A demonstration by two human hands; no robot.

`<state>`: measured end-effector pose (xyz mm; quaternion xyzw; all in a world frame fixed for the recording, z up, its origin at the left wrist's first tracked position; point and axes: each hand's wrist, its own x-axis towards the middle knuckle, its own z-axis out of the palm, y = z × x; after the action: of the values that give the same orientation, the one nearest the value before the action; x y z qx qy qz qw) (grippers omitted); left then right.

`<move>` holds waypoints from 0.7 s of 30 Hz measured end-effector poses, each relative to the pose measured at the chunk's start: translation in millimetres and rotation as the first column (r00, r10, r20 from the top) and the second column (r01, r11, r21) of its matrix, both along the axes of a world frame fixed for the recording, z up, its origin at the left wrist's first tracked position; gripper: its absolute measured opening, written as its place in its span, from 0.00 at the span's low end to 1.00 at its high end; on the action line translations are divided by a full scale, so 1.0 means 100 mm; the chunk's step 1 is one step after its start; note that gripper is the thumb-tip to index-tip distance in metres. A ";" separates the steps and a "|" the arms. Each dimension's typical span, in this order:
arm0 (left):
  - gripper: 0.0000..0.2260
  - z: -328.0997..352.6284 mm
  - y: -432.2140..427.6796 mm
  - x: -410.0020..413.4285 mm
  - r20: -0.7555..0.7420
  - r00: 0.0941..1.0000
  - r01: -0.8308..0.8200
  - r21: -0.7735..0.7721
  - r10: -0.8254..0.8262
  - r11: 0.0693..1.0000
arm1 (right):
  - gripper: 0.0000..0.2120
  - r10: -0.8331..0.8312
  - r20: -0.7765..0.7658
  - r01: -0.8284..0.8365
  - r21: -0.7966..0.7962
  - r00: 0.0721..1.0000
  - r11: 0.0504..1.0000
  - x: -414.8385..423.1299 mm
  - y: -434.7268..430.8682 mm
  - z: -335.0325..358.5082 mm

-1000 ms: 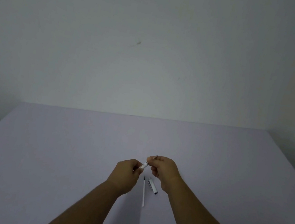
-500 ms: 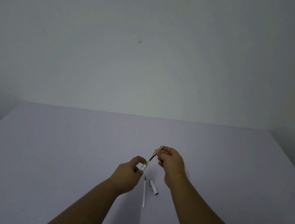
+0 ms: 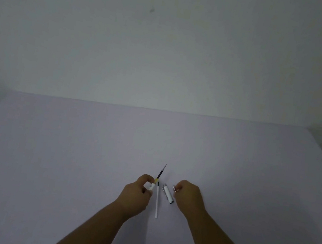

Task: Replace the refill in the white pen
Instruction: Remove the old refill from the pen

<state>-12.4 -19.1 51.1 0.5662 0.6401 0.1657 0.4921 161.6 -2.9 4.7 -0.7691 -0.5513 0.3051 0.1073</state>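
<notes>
My left hand (image 3: pixel 137 194) grips the white pen barrel (image 3: pixel 152 186), mostly hidden in the fist. A dark refill (image 3: pixel 160 173) with a yellow band and a metal tip sticks out of the barrel, pointing up and away. My right hand (image 3: pixel 189 196) pinches a small silvery pen tip piece (image 3: pixel 174 188) just above the table. A thin white refill (image 3: pixel 157 202) lies on the table between my hands. Beside it, to the right, lies the white pen cap (image 3: pixel 168 193) with a clip.
The pale lilac table (image 3: pixel 67 160) stretches to a plain wall at the back. Its right edge drops off at the far right, and its left edge slants away at the far left.
My right hand has pulled the tip piece off the pen and come down to the right, beside the cap. The dark refill now stands bare out of the barrel in my left hand.
</notes>
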 end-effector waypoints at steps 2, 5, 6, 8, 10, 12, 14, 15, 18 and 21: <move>0.08 -0.04 0.00 0.00 -0.001 1.000 0.000 -0.013 0.000 1.000 | 0.08 0.014 0.032 -0.014 0.003 0.999 1.000 0.00 -0.01 -0.01; 0.08 -0.05 0.00 0.01 0.007 1.000 -0.004 -0.019 0.004 1.000 | 0.09 0.059 0.043 -0.058 -0.009 0.997 0.998 0.00 0.00 -0.01; 0.08 -0.06 0.00 0.01 0.009 1.000 -0.002 -0.018 0.002 1.000 | 0.09 0.063 0.040 -0.063 -0.005 0.997 0.998 0.00 0.01 -0.01; 0.08 -0.06 0.00 0.02 0.009 1.000 0.001 -0.017 -0.001 1.000 | 0.10 0.057 0.031 -0.057 0.002 0.998 0.998 0.00 0.01 -0.01; 0.08 -0.06 0.00 0.02 0.008 1.000 0.004 -0.018 -0.004 1.000 | 0.10 0.056 0.029 -0.057 0.003 0.998 0.998 0.00 0.01 -0.01; 0.08 -0.06 0.00 0.02 0.007 1.000 0.007 -0.018 -0.006 1.000 | 0.10 0.050 0.026 -0.050 0.006 0.998 0.999 0.00 0.00 -0.01; 0.08 -0.06 -0.01 0.02 0.009 1.000 0.005 -0.023 -0.005 1.000 | 0.10 0.032 0.016 -0.033 0.016 0.999 0.999 0.00 -0.01 0.00; 0.08 -0.06 -0.01 0.02 0.009 1.000 0.006 -0.026 -0.006 1.000 | 0.10 0.025 0.006 -0.025 0.013 1.000 1.000 0.00 -0.01 0.00; 0.08 -0.06 -0.02 0.02 0.015 1.000 0.012 -0.023 -0.011 1.000 | 0.10 0.005 -0.013 -0.005 0.015 1.000 1.000 0.01 -0.02 0.01; 0.08 -0.05 -0.01 0.03 0.015 1.000 0.018 -0.015 -0.018 1.000 | 0.11 -0.073 -0.111 0.082 0.075 0.991 0.994 0.03 0.00 0.05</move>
<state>-9.0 -20.2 46.4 0.5670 0.6324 0.1609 0.5027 164.4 -2.6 10.0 -0.7673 -0.5262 0.3198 0.1792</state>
